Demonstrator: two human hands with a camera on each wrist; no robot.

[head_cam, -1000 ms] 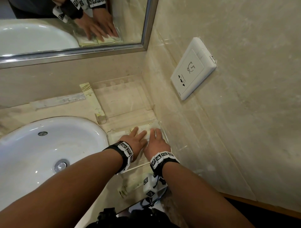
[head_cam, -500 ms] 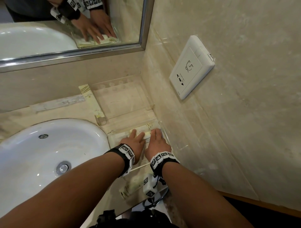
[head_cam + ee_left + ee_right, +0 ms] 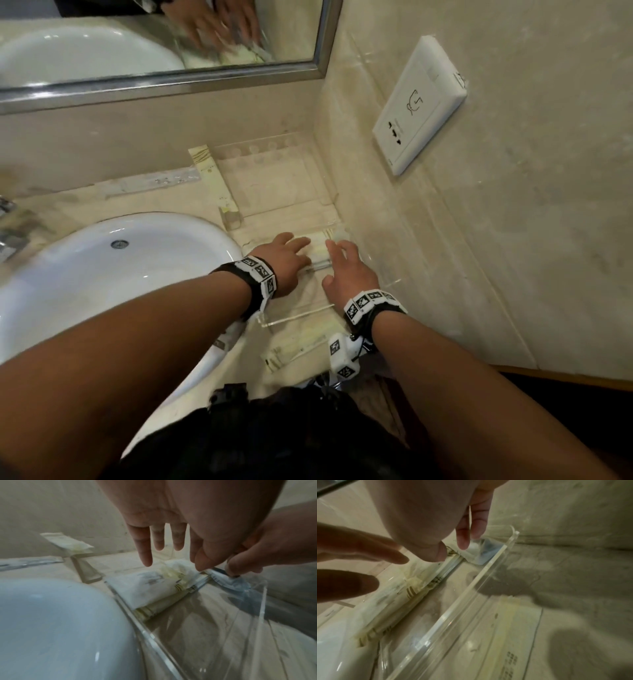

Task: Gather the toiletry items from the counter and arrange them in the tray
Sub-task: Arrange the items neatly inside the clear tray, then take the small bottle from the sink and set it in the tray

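Observation:
A clear acrylic tray (image 3: 298, 317) lies on the counter between the sink and the side wall. Cream toiletry packets (image 3: 320, 251) lie across its far end, also in the left wrist view (image 3: 147, 588) and the right wrist view (image 3: 412, 588). My left hand (image 3: 294, 248) hovers over them with straight, spread fingers (image 3: 145, 550). My right hand (image 3: 337, 255) reaches to the wall side of the tray. Its fingertips (image 3: 462, 540) rest on a small clear bluish sachet (image 3: 484, 553) in the tray's corner, seen too in the left wrist view (image 3: 229, 581).
The white sink (image 3: 113, 274) borders the tray on the left. A cream packet (image 3: 214, 181) leans by a clear stand (image 3: 233, 219); a clear-wrapped item (image 3: 154, 180) lies along the back wall. Another packet (image 3: 294, 349) lies at the counter's front edge. A wall socket (image 3: 418, 106) juts out on the right.
Both hands lay flat side by side on the packets; now they are slightly apart, the cream packets showing between them, and the right hand has shifted toward the wall.

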